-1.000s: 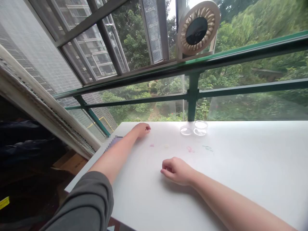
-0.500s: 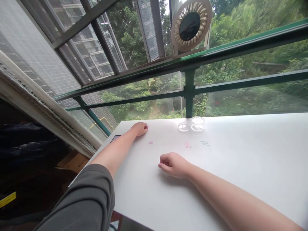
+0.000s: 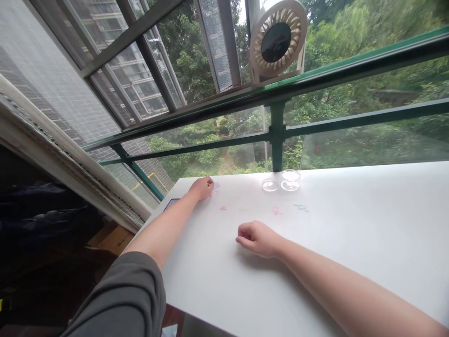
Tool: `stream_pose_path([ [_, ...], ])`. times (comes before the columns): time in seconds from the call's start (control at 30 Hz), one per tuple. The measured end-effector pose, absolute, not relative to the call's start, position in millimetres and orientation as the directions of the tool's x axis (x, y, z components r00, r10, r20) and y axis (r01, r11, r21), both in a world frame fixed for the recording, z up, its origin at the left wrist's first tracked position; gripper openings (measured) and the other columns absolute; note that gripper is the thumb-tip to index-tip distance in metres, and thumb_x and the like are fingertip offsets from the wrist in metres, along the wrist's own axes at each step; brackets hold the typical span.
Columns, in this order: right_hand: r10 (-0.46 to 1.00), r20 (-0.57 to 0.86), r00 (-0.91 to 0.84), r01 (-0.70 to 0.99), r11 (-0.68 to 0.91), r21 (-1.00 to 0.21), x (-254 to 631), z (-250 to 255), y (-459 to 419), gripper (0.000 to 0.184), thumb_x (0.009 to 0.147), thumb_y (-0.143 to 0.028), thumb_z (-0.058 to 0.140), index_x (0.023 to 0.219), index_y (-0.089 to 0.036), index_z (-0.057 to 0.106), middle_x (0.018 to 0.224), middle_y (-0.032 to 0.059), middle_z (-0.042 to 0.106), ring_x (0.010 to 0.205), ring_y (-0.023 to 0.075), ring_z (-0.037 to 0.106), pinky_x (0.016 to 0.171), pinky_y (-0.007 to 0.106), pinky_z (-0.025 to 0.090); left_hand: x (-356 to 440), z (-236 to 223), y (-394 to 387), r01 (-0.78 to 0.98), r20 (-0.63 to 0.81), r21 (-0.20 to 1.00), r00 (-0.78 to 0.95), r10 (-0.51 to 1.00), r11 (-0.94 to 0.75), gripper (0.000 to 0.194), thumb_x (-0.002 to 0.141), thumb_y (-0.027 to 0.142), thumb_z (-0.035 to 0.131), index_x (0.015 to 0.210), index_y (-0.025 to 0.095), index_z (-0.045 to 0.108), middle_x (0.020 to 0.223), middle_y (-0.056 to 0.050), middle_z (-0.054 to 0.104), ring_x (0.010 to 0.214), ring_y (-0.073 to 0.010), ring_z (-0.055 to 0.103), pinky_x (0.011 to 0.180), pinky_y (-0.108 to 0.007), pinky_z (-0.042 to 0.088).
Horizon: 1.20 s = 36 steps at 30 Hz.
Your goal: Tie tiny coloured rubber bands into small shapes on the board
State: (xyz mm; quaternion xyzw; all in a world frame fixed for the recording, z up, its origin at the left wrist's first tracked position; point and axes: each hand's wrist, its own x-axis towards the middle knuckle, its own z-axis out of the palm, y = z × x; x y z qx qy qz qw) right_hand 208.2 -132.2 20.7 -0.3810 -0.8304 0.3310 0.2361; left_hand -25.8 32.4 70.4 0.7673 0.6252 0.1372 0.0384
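At the far left part of the white table [image 3: 210, 271], my left hand [image 3: 201, 188] is closed, its fingertips pinched together beside a small pile of thin pink and pale-blue pieces [image 3: 216, 186]. Whether anything is between those fingertips is too small to make out. My right hand [image 3: 258, 238] rests on the tabletop nearer to me, fingers loosely curled, with nothing visible in it. Beyond it lie a small pink-purple piece [image 3: 223, 208], a cluster of pinkish-red pieces [image 3: 277, 211] and several thin teal pieces [image 3: 301, 207]. Their exact kind cannot be told.
Two clear round containers, a low one [image 3: 270, 186] and a taller one [image 3: 291, 181], stand at the table's back edge. A dark flat object [image 3: 171, 203] lies partly under my left forearm. Behind are a green railing [image 3: 277, 135] and a round fan [image 3: 277, 42].
My left hand has drawn back slightly, and more of the pink and pale-blue pieces beside it shows. My right hand keeps its curled pose on the table. The view has shifted a little.
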Motion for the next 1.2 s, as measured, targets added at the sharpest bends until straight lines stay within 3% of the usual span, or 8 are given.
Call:
stream_pose_path([
  [0.17,0.788,0.161,-0.595,0.459,0.497,-0.737,208.7,18.9,-132.2,0.016,0.081,-0.024,0.05,0.066,-0.017,0.054,0.06,-0.003,0.051,0.055,0.009,0.04,0.053,0.021,0.03,-12.2,69.3,16.7,0.887,0.247,0.379,0.176,0.953,-0.262,0.017,0.081,0.029,0.047,0.083,0.018,0.06,0.092,-0.006,0.071,0.081,-0.0172,0.063,0.07,-0.026,0.047],
  [0.33,0.82,0.174,-0.545,0.499,0.484,-0.719,210.8,24.8,-134.8,0.015,0.081,-0.023,0.051,0.068,-0.017,0.054,0.06,-0.0024,0.052,0.055,0.0093,0.041,0.055,0.022,0.031,24.8,52.3,-23.4,0.753,0.267,0.524,0.299,0.916,-0.399,0.018,0.083,0.031,0.048,0.091,0.018,0.057,0.092,-0.004,0.07,0.084,-0.0142,0.064,0.07,-0.023,0.05],
  [0.4,0.842,0.131,-0.523,0.576,0.463,-0.674,214.5,30.2,-137.9,0.012,0.08,-0.024,0.053,0.07,-0.018,0.055,0.06,-0.0019,0.054,0.054,0.0098,0.042,0.054,0.022,0.031,40.5,42.6,-44.1,0.599,0.301,0.649,0.364,0.881,-0.469,0.018,0.082,0.033,0.052,0.09,0.018,0.058,0.089,-0.004,0.069,0.08,-0.0145,0.064,0.065,-0.023,0.049],
  [0.53,0.867,-0.024,-0.497,0.722,0.398,-0.566,227.8,37.5,-146.9,0.008,0.076,-0.027,0.058,0.073,-0.02,0.058,0.063,-0.001,0.059,0.052,0.0105,0.043,0.05,0.023,0.028,60.9,26.1,-79.8,0.436,0.309,0.76,0.409,0.859,-0.481,0.016,0.082,0.033,0.055,0.086,0.018,0.06,0.084,-0.003,0.067,0.077,-0.0138,0.063,0.062,-0.022,0.048],
  [0.63,0.894,0.001,-0.448,0.702,0.352,-0.62,240.3,34.3,-151.4,0.007,0.077,-0.025,0.057,0.074,-0.019,0.058,0.062,-0.0017,0.058,0.052,0.0102,0.044,0.051,0.022,0.03,65.2,19.2,-93.8,0.383,0.281,0.788,0.471,0.836,-0.481,0.016,0.081,0.032,0.057,0.087,0.018,0.061,0.083,-0.003,0.067,0.075,-0.0134,0.062,0.062,-0.023,0.048],
  [0.8,0.933,0.151,-0.327,0.46,0.296,-0.837,252.2,20.4,-148.3,0.009,0.08,-0.022,0.054,0.086,-0.017,0.055,0.062,-0.0042,0.05,0.056,0.0095,0.046,0.055,0.022,0.036,64.9,15.5,-97.4,0.314,0.252,0.825,0.54,0.803,-0.47,0.017,0.081,0.032,0.059,0.09,0.018,0.06,0.081,-0.004,0.068,0.073,-0.0135,0.063,0.062,-0.023,0.047],
  [1.03,0.947,0.184,-0.262,0.323,0.266,-0.908,254.1,15.1,-150.3,0.015,0.081,-0.021,0.054,0.096,-0.018,0.053,0.065,-0.0043,0.051,0.052,0.0079,0.048,0.052,0.021,0.038,64.1,17.1,-98.6,0.28,0.234,0.835,0.599,0.766,-0.474,0.021,0.077,0.037,0.064,0.082,0.017,0.061,0.077,-0.003,0.065,0.067,-0.0117,0.06,0.059,-0.022,0.046],
  [1.2,0.948,0.129,-0.291,0.315,0.223,-0.922,255.8,15.8,-152.7,0.008,0.083,-0.024,0.054,0.082,-0.017,0.056,0.055,-0.0045,0.051,0.047,0.0087,0.05,0.048,0.021,0.038,64.1,19.4,-102.0,0.262,0.222,0.833,0.649,0.728,-0.487,0.022,0.076,0.039,0.065,0.077,0.017,0.06,0.073,-0.003,0.065,0.065,-0.0111,0.058,0.058,-0.022,0.045],
])
